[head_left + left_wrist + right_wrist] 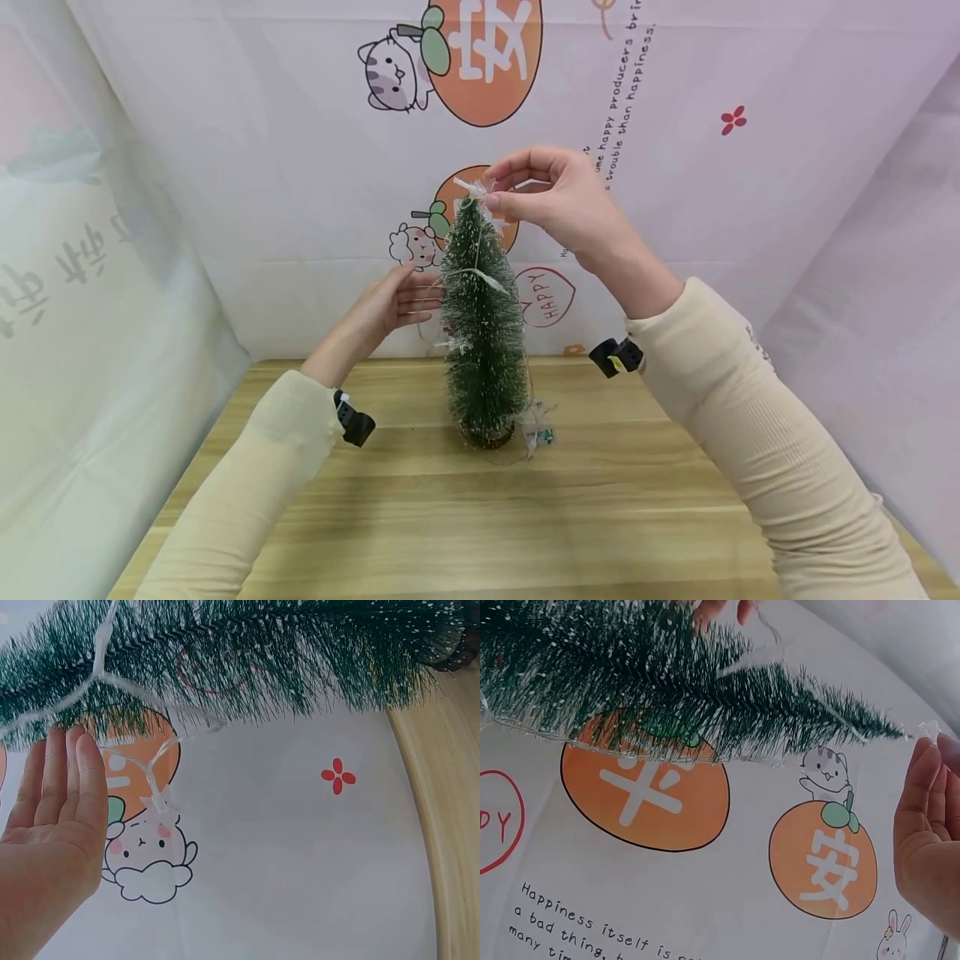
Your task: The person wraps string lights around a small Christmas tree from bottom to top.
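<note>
A small green artificial Christmas tree (486,358) with white-frosted bristles stands upright on its brown base (491,437) on the table. At its tip, my right hand (564,198) pinches a small clear piece of a light string (477,191) between thumb and fingers; the right wrist view also shows this clear piece (927,729). My left hand (392,305) is beside the tree's left side, fingers straight and palm up against the bristles. In the left wrist view, a thin white branching wire (100,656) crosses the tree and hangs below it.
By the base on the right lies a tangle of wire with a small green part (545,435). The wooden table (480,525) meets a printed white cloth (690,217) behind the tree, and more cloth hangs at both sides.
</note>
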Tool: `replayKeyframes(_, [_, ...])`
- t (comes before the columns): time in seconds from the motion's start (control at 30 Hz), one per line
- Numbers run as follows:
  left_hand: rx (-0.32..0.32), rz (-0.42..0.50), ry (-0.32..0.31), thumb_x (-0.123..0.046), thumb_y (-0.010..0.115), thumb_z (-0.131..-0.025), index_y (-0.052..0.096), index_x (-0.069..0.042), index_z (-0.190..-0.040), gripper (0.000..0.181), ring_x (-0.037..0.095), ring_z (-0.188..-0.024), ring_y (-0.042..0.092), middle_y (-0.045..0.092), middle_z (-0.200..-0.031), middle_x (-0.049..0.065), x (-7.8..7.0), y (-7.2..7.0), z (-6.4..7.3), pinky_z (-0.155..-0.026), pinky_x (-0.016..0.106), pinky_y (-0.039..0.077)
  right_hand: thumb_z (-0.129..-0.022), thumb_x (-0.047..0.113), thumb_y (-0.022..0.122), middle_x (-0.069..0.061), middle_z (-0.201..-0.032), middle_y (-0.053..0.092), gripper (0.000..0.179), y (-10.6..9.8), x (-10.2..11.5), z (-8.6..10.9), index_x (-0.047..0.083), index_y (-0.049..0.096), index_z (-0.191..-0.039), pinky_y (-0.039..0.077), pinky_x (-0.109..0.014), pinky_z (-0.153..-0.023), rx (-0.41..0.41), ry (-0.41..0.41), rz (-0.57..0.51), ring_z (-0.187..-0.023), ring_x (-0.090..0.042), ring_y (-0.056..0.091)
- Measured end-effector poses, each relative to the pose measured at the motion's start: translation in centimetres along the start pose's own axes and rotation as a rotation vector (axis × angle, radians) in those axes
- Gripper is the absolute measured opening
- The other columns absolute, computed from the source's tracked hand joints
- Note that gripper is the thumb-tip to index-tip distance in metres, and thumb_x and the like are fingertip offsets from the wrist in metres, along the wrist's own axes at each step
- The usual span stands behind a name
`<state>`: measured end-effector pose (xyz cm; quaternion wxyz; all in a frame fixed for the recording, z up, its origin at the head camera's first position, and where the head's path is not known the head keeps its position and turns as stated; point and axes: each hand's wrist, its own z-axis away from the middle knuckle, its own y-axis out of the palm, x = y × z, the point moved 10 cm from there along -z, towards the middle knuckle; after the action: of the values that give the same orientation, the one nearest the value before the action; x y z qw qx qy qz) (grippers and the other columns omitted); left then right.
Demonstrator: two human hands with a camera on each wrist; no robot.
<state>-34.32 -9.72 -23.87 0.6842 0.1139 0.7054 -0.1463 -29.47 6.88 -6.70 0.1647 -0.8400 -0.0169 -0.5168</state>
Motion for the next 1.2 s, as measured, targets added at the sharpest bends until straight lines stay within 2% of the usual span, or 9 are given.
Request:
replayKeyframes(0.27, [-0.006,0.007,-0.002,-0.04,0.021,-0.105,0.035,0.002,-0.144,0.059,0.038,-0.135,0.043,0.041,-0.147,0.023,0.0,0.0,-0.1,-0.114,0.044,0.037,-0.083,0.0,0.068,0.005,-0.078,0.065,0.017,0.6,-1.7,-0.2,0.003,0.066,-0.1,0.053,-0.024,-0.064,0.025,0.053,0.021,-0.064,-0.011,0.061])
replayKeyframes(0.4, [-0.013,0.012,-0.007,-0.042,0.022,-0.104,0.036,0.002,-0.144,0.06,0.037,-0.134,0.044,0.042,-0.146,0.023,0.2,-0.1,-0.1,-0.113,0.044,0.038,-0.084,0.001,0.067,0.007,-0.078,0.063,0.018,0.9,-3.6,-0.1,0.005,0.064,-0.101,0.055,-0.026,-0.071,0.05,0.117,0.009,-0.069,-0.012,0.061])
replayKeyframes(0.53, [-0.021,0.014,-0.014,-0.042,0.022,-0.104,0.037,0.001,-0.144,0.06,0.036,-0.132,0.046,0.043,-0.146,0.023,0.3,-0.1,-0.1,-0.113,0.043,0.039,-0.085,0.002,0.066,0.007,-0.079,0.067,0.014,1.1,-5.6,0.2,0.006,0.063,-0.098,0.056,-0.027,-0.077,0.067,0.184,-0.052,-0.074,-0.01,0.065])
replayKeyframes(0.7, [-0.021,0.005,-0.01,-0.042,0.022,-0.104,0.036,0.002,-0.143,0.06,0.035,-0.132,0.046,0.043,-0.146,0.023,0.3,-0.1,-0.1,-0.112,0.041,0.041,-0.087,0.003,0.065,0.005,-0.08,0.07,0.008,1.3,-7.4,0.6,0.008,0.063,-0.093,0.057,-0.025,-0.076,0.065,0.239,-0.117,-0.076,-0.01,0.068])
replayKeyframes(0.87, [-0.02,0.012,-0.002,-0.041,0.022,-0.105,0.038,0.002,-0.142,0.059,0.034,-0.132,0.047,0.044,-0.145,0.024,0.2,-0.1,-0.1,-0.112,0.042,0.04,-0.089,0.01,0.065,0.007,-0.081,0.071,0.002,1.3,-8.4,0.8,0.01,0.066,-0.091,0.056,-0.024,-0.073,0.064,0.251,-0.083,-0.078,-0.009,0.068])
replayKeyframes(1.07, [-0.01,0.016,0.004,-0.041,0.021,-0.105,0.037,0.002,-0.143,0.06,0.036,-0.132,0.046,0.043,-0.145,0.025,0.2,0.0,-0.2,-0.114,0.046,0.036,-0.091,0.017,0.064,0.011,-0.083,0.07,0.011,1.2,-9.4,1.0,0.01,0.071,-0.096,0.052,-0.024,-0.071,0.042,0.295,-0.016,-0.075,-0.007,0.065])
replayKeyframes(1.2, [-0.009,0.002,0.002,-0.041,0.021,-0.105,0.037,0.002,-0.143,0.06,0.034,-0.131,0.048,0.042,-0.145,0.024,0.2,0.0,-0.2,-0.113,0.044,0.038,-0.089,0.021,0.067,0.008,-0.079,0.063,0.018,1.2,-9.8,1.2,0.008,0.073,-0.1,0.043,-0.022,-0.062,0.028,0.311,0.035,-0.066,-0.009,0.054])
